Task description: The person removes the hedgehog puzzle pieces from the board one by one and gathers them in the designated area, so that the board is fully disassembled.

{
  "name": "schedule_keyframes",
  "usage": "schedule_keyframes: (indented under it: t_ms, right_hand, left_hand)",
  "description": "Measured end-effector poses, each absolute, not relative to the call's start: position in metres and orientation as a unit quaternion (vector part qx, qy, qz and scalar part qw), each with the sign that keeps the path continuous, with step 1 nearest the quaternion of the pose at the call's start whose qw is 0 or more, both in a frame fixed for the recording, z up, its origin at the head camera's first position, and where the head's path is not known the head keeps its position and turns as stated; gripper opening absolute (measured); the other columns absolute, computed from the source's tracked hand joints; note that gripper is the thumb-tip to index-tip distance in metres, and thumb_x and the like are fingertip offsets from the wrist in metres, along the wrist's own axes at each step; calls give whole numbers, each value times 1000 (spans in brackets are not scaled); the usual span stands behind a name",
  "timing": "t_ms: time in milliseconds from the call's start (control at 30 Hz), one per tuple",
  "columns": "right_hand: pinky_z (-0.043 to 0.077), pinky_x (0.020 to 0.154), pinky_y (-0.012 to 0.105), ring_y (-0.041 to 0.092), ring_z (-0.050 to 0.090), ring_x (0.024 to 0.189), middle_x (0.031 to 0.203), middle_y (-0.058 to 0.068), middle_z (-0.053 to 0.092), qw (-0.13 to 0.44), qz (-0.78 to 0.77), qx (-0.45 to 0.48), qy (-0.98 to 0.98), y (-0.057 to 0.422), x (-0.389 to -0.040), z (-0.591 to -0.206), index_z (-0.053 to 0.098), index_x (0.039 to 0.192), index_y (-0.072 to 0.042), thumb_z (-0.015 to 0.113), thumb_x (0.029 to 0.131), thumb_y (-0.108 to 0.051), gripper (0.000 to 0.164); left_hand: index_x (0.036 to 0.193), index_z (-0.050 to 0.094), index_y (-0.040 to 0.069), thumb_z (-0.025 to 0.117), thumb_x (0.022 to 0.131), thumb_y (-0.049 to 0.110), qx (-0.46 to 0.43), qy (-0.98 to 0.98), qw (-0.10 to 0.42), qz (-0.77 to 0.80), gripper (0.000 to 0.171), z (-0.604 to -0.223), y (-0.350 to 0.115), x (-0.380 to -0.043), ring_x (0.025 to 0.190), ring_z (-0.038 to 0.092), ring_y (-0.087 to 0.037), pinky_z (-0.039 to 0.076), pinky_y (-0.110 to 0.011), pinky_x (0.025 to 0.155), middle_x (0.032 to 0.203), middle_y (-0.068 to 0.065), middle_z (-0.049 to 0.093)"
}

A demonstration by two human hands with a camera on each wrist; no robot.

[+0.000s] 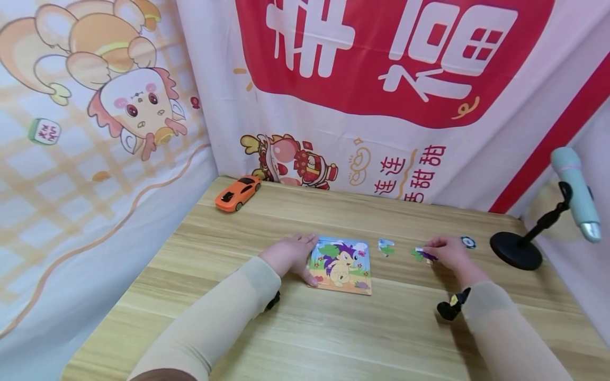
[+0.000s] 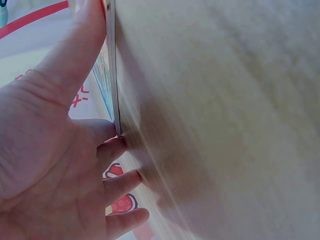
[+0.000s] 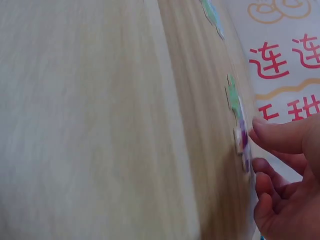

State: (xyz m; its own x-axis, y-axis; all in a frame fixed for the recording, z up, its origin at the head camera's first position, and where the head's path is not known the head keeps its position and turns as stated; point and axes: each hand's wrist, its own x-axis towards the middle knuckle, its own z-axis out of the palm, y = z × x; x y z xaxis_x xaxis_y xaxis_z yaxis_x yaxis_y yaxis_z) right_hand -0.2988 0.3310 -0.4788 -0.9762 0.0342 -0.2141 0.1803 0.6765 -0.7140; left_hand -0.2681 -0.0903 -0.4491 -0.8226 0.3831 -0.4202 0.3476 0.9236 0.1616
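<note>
Your counter (image 1: 362, 336) carries the hedgehog jigsaw board (image 1: 342, 264), lying flat ahead of you, a spot that probably suits both arms. Your left hand (image 1: 292, 256) spans the board's left side, thumb and fingers spread wide, touching it rather than clasping, presumably so it can't slide. Your right hand (image 1: 450, 253) bends in at the purple-and-green jigsaw pieces (image 1: 417, 255), its fingers parted a little; I cannot tell whether they pinch one. The blue-and-green piece (image 1: 386, 248) lies between those and the board, likely kept handy
</note>
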Motion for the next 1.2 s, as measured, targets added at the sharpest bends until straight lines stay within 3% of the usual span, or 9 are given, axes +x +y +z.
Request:
schedule_keyframes:
  t_ms: [233, 400, 667, 833, 1200]
  right_hand:
    - [49, 80, 40, 30, 57, 98, 112, 19, 64, 64, -375, -5, 925, 290, -303, -457, 66, 115, 1, 64, 97, -18, 26]
    - [50, 80, 40, 28, 57, 96, 106, 14, 64, 83, -380, -84, 917, 235, -301, -445, 68, 113, -2, 67, 94, -13, 22]
    - [48, 73, 37, 23, 53, 87, 96, 8, 59, 132, -356, -165, 910, 170, -293, -462, 72, 103, -11, 78, 85, -10, 19]
    - [47, 69, 36, 23, 52, 83, 96, 9, 58, 132, -340, -169, 916, 157, -293, -474, 67, 109, -11, 83, 80, -11, 33]
    - [45, 65, 34, 23, 50, 75, 84, 10, 55, 138, -362, -160, 908, 154, -292, -476, 65, 93, -7, 82, 80, -9, 21]
  left_hand:
    - [160, 14, 15, 76, 59, 73, 189, 954, 229, 48, 132, -444, -90, -264, 148, 13, -33, 13, -51, 119, 165, -1, 10]
    - [160, 13, 15, 76, 59, 72, 185, 954, 230, 46, 132, -441, -91, -263, 148, 13, -33, 13, -51, 118, 165, 0, 10]
    - [160, 13, 15, 76, 61, 72, 187, 954, 232, 44, 131, -440, -89, -262, 148, 13, -33, 14, -50, 119, 165, -1, 9]
    - [160, 14, 15, 76, 58, 73, 186, 954, 229, 49, 132, -443, -88, -264, 148, 14, -32, 15, -49, 119, 165, 0, 11]
    - [160, 11, 15, 75, 58, 74, 187, 955, 226, 44, 134, -448, -89, -267, 149, 12, -32, 12, -49, 119, 165, 0, 8]
